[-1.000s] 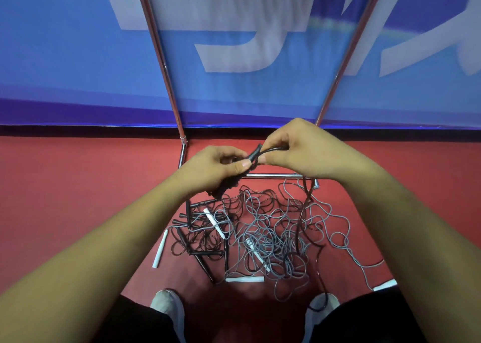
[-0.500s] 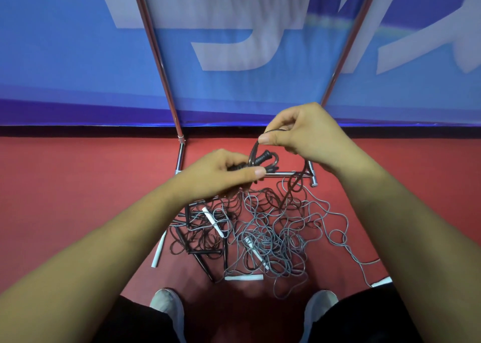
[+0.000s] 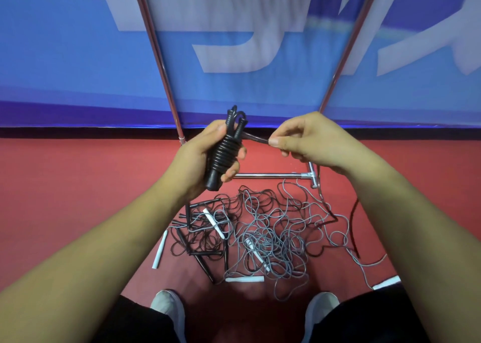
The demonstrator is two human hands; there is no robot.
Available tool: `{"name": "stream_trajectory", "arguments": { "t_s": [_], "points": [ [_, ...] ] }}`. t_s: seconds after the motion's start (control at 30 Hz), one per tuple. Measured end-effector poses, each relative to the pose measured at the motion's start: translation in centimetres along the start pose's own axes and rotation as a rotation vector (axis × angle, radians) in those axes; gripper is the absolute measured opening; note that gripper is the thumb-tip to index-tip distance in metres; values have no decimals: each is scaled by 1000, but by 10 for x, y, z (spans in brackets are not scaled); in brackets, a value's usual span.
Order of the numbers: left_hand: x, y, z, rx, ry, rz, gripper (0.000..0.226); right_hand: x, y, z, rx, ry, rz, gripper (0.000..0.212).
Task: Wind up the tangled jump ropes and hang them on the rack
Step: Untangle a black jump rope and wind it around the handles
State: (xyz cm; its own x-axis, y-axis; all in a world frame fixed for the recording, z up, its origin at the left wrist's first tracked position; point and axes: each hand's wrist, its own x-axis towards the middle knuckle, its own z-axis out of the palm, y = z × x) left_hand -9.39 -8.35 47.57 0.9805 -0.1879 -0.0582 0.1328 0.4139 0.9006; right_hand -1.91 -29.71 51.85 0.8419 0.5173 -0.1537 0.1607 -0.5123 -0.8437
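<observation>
My left hand [image 3: 201, 160] grips a black jump rope [image 3: 225, 155] whose two handles stand upright together, with cord coiled tightly round them. My right hand [image 3: 309, 138] pinches the free end of that black cord, stretched to the right of the bundle. Below, on the red floor, lies a tangle of grey and black jump ropes [image 3: 263, 236] with white handles [image 3: 160, 249] and black handles among them. The chrome rack [image 3: 270, 175] stands behind the pile; its two poles rise in front of the blue banner.
A blue banner [image 3: 65, 64] with large white characters backs the rack. A grey cord trails right to a white handle [image 3: 385, 282] at my right leg. My two shoes [image 3: 168, 305] are at the near edge of the pile.
The bundle in my left hand has turned upright and risen, showing the tight coils. My right hand has moved right and down, pulling the cord's end taut.
</observation>
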Motion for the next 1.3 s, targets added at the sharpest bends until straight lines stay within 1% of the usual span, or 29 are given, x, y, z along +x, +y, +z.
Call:
{"name": "stream_trajectory", "arguments": {
  "t_s": [0.1, 0.17, 0.3, 0.37, 0.5, 0.6, 0.67, 0.7, 0.77, 0.8, 0.9, 0.97, 1.07, 1.1, 1.23, 1.3],
  "points": [
    [1, 1, -5, 36, 76, -3, 19, -3, -4, -2, -116, -18, -42, 11],
    [2, 3, -7, 55, 144, -10, 20, -3, -6, -2, -180, 2, -72, 9],
    [4, 5, -10, 121, 237, -75, 23, -4, -9, 2, -234, -8, -104, 9],
    [5, 3, -8, 204, 266, -99, 23, -7, -13, 5, -255, -53, -119, 10],
    [7, -2, -8, 473, 290, -96, 18, -10, -18, 11, -282, -129, -127, 9],
    [7, -6, -8, 630, 261, -108, 15, -11, -20, 14, -320, -128, -165, 12],
    [7, -7, -8, 754, 218, -109, 20, -11, -20, 15, -346, -114, -200, 13],
    [6, -6, -9, 859, 179, -102, 21, -11, -19, 16, -362, -108, -216, 13],
    [5, -4, -10, 1063, 72, -90, 16, -11, -18, 18, -385, -95, -236, 12],
    [4, -3, -11, 1121, 19, -91, 14, -10, -18, 18, -383, -85, -235, 11],
    [1, 2, -10, 1155, -108, -132, 19, -9, -18, 18, -312, -28, -218, 5],
    [-1, 4, -9, 1180, -169, -118, 26, -7, -19, 18, -255, 14, -209, 1],
    [-3, 5, -5, 1236, -167, -75, 46, -7, -20, 21, -195, 55, -217, 6],
    [-4, 4, -4, 1234, -158, -63, 50, -7, -21, 23, -194, 61, -221, 7],
    [-5, 2, 0, 1183, -167, -31, 30, -4, -18, 25, -160, 82, -205, 14],
    [-6, 2, 1, 1057, -174, -36, 20, -2, -14, 22, -80, 88, -183, 16]
  ]
}}
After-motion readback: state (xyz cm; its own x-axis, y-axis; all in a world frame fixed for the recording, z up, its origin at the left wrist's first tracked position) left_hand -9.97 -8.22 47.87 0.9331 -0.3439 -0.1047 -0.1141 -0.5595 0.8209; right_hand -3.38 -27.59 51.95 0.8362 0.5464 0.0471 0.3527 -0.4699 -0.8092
